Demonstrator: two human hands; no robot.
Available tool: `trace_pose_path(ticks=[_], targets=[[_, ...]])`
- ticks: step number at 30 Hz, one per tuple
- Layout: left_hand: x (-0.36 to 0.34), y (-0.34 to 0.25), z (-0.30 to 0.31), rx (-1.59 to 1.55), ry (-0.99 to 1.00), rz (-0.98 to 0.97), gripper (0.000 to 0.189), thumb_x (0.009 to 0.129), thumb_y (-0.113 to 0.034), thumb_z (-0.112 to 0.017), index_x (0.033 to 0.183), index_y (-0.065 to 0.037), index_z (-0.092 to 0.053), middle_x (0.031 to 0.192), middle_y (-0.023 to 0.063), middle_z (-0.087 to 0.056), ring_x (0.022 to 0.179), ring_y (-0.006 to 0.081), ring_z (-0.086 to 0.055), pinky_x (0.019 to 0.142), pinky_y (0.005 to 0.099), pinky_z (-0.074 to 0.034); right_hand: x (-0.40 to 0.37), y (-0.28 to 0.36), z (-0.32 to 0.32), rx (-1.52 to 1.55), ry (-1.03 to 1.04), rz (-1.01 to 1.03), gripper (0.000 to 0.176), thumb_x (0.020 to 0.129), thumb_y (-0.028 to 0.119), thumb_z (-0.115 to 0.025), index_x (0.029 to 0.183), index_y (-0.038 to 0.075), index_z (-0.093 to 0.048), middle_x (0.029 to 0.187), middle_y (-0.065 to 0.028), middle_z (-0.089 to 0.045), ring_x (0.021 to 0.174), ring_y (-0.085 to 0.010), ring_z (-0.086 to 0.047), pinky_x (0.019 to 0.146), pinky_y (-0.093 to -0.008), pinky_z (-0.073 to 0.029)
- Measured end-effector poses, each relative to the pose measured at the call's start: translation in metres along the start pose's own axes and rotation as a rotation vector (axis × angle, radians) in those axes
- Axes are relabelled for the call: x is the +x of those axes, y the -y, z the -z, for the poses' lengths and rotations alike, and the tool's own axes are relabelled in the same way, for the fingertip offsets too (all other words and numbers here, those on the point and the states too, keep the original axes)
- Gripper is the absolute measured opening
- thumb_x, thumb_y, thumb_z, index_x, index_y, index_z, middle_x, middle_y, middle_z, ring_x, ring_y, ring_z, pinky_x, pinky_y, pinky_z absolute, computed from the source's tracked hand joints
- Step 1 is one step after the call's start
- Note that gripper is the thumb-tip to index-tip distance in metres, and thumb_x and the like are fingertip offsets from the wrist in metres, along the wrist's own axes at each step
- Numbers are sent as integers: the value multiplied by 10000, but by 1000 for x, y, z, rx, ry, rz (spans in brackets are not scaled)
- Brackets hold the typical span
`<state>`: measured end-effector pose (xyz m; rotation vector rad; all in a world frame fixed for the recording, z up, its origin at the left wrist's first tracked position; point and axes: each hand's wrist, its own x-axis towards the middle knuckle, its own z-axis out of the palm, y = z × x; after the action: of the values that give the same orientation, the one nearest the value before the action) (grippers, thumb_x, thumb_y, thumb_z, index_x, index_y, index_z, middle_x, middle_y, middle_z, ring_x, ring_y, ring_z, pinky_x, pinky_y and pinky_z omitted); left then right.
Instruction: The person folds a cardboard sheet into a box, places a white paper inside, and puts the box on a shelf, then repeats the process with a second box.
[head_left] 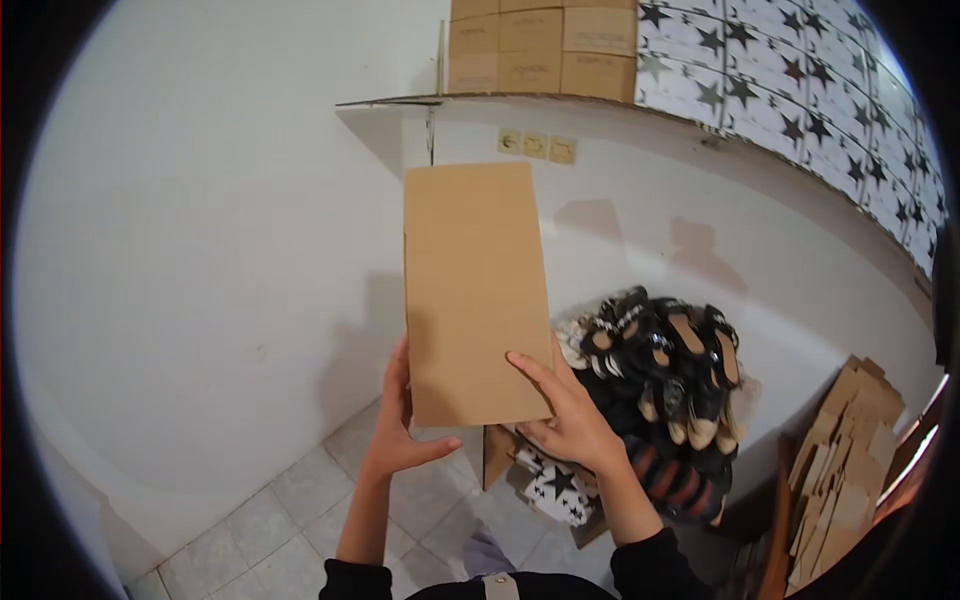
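Observation:
A plain brown cardboard box [475,280] is held up in front of me, its long side running upward. My left hand [405,430] is at its lower left corner, fingers along the left side and thumb stretched out below the bottom edge. At the lower right, my right hand [570,410] grips the box, one finger lying on the front face and the thumb under the bottom edge.
Above, a shelf [480,97] bears brown boxes [530,50] and star-patterned boxes [790,75]. A heap of black shoes [680,370] is at right, with a star-patterned box [560,490] below. Flattened cardboard [845,460] stands at far right.

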<state>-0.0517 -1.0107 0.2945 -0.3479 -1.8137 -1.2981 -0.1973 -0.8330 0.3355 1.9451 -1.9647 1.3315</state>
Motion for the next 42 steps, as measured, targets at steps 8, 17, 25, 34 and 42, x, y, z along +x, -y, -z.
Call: trace_pose_path(ticks=[8, 17, 25, 34, 42], targets=[[158, 109, 98, 495, -216, -259, 906, 696, 24, -726, 1346, -117, -112, 1276, 81, -316, 1184, 220, -396, 976, 369, -380, 204, -56, 26, -256, -187, 418, 550, 743, 121, -688, 1228, 124, -428, 1409, -296, -164, 1102, -457, -457, 849, -425, -478], [376, 117, 162, 285, -363, -725, 797, 716, 48, -694, 1300, -112, -175, 1269, 109, -283, 1186, 236, -381, 958, 383, -416, 415, -80, 79, -481, -341, 795, 609, 755, 153, -697, 1253, 63, -359, 1282, -151, -441, 1313, -362, -252, 1005, -414, -347], [548, 137, 205, 180, -324, -894, 786, 765, -4, -636, 1372, -106, -146, 1317, 147, -347, 1278, 278, -303, 999, 466, -350, 557, -83, 129, -800, -498, 930, 667, 825, 127, -623, 1290, 71, -147, 1287, -250, -368, 1157, -433, -423, 976, -443, -368], [730, 140, 193, -17, -638, -1086, 538, 774, -94, -679, 1218, 35, -405, 1072, 215, -588, 989, 272, -595, 825, 326, -503, 636, -63, 181, -909, -873, 684, 650, 825, 127, -615, 1288, 48, -166, 1141, -288, -517, 1028, -405, -543, 886, -452, -441], [795, 141, 193, 96, -631, -1260, 488, 893, -183, -496, 1318, -4, -334, 1162, 220, -555, 1074, 360, -546, 904, 388, -456, 663, -78, 197, -1016, -984, 551, 335, 843, 194, -522, 1093, -29, -514, 1029, -237, -590, 948, -372, -574, 814, -403, -450]])
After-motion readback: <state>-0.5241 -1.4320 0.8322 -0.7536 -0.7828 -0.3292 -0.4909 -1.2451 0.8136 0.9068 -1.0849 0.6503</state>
